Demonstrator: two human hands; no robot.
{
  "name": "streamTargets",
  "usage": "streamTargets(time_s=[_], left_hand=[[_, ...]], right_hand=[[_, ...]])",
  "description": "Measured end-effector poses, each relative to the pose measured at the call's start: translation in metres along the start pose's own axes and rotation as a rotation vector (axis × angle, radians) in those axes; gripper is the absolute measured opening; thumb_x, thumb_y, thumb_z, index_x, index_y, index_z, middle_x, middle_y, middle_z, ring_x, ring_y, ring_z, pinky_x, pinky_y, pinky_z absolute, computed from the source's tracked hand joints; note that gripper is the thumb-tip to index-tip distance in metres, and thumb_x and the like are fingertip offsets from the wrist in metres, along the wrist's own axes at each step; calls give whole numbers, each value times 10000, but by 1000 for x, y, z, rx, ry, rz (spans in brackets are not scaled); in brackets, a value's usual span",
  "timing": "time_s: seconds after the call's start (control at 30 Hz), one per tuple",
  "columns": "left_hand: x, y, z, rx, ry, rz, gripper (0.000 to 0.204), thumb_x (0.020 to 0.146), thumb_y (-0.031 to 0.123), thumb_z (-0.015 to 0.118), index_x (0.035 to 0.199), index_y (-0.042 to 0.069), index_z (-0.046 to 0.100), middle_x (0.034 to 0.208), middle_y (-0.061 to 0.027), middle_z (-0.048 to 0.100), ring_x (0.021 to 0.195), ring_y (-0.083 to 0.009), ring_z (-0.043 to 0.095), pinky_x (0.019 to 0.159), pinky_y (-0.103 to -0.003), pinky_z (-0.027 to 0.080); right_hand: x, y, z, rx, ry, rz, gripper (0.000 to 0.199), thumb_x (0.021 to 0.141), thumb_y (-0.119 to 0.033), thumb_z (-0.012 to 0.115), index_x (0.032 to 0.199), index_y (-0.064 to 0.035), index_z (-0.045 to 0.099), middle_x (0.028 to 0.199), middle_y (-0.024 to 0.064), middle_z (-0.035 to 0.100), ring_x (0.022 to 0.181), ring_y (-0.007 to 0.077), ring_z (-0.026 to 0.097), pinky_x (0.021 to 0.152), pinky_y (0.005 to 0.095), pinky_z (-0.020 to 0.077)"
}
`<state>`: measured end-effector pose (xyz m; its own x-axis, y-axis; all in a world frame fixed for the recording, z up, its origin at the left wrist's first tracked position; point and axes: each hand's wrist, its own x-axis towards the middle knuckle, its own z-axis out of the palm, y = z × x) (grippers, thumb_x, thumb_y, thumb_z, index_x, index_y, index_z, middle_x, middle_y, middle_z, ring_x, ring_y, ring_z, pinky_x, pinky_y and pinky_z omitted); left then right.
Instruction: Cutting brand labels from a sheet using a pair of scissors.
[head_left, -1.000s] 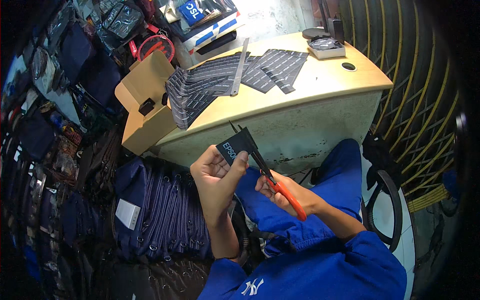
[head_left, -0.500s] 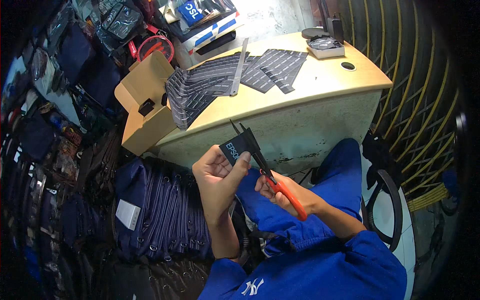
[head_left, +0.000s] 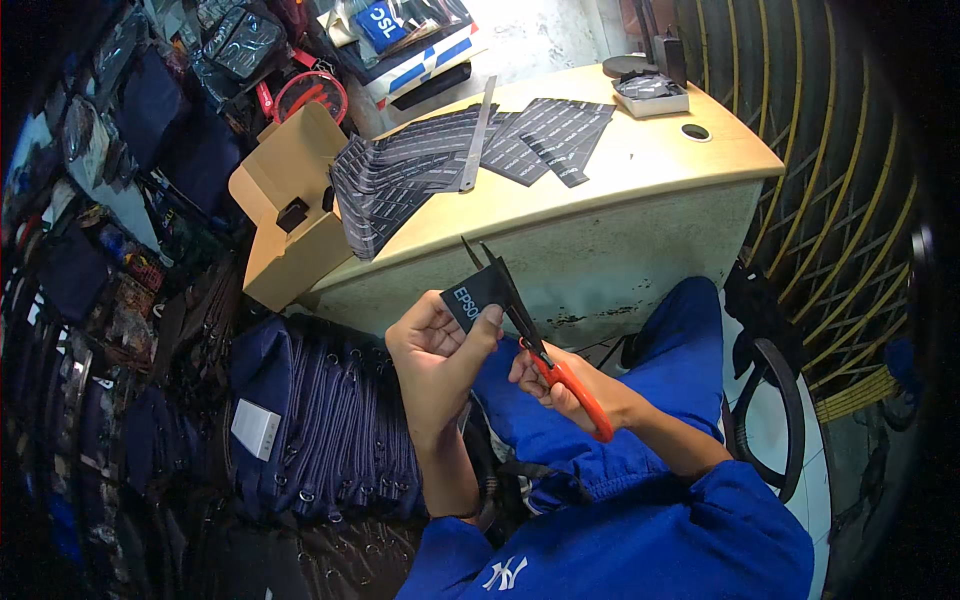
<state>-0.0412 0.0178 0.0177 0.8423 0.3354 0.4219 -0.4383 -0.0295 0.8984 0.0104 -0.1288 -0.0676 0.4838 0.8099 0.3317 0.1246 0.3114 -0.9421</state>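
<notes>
A small black label with pale lettering (head_left: 468, 300) is pinched between the thumb and fingers of my left hand (head_left: 440, 345). My right hand (head_left: 590, 385) grips a pair of scissors (head_left: 577, 392) with orange-red handles and dark blades. Those blades point up and away, their tips slightly apart, and run along the label's right edge. Both hands are above my lap, in front of the desk. Behind them, on the desk, lie printed black sheets (head_left: 400, 180) in an overlapping pile, with a metal ruler (head_left: 478, 140) across them.
The wooden desk (head_left: 660, 160) has a curved front edge. At its left stands an open cardboard box (head_left: 290, 255); a small tray of black pieces (head_left: 650, 95) sits at the back right. Stacked dark blue bags (head_left: 335, 430) crowd my left side, with a small white box (head_left: 256, 428) on them.
Both hands stay almost in place. The label and scissors have shifted very slightly, and the dark strip showing beside the blades looks narrower now.
</notes>
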Motion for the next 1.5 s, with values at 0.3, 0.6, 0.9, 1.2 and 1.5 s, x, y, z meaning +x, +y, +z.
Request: streamTargets(time_s=[0.3, 0.6, 0.9, 1.2, 1.5], left_hand=[[0, -1, 0, -8, 3, 7, 107, 784, -12, 671, 816, -29, 571, 741, -65, 625, 645, -62, 571, 584, -177, 454], [1, -2, 0, 8, -4, -15, 97, 784, -14, 660, 830, -22, 575, 737, -62, 630, 628, -60, 575, 570, -178, 457], [2, 1, 2, 18, 24, -29, 107, 777, -16, 658, 831, -14, 565, 734, -61, 628, 625, -59, 577, 574, -175, 464], [2, -1, -2, -8, -9, -17, 113, 779, 1, 663, 820, -7, 558, 725, -59, 623, 614, -57, 565, 562, -172, 451], [3, -1, -1, -42, -17, -23, 136, 775, -7, 661, 855, -10, 550, 742, -61, 623, 615, -62, 561, 569, -184, 455]], right_hand=[[1, 0, 0, 4, 6, 3, 379, 867, -365, 461, 1008, -13, 457, 813, 60, 464, 755, 143, 439, 688, 293, 402], [1, 4, 1, 24, 6, -22, 552, 862, -556, 452, 990, -19, 458, 801, 52, 455, 737, 133, 425, 663, 285, 390], [2, 1, 1, -9, 7, -15, 425, 895, -456, 441, 914, -31, 448, 775, 50, 440, 718, 143, 419, 646, 295, 387], [1, 1, 6, 163, -3, 69, 567, 826, -633, 479, 879, -75, 388, 688, -25, 332, 578, 56, 284, 497, 212, 266], [0, 6, 6, 252, -37, 61, 386, 921, -456, 457, 867, -76, 419, 681, -48, 382, 581, 49, 352, 495, 216, 312]])
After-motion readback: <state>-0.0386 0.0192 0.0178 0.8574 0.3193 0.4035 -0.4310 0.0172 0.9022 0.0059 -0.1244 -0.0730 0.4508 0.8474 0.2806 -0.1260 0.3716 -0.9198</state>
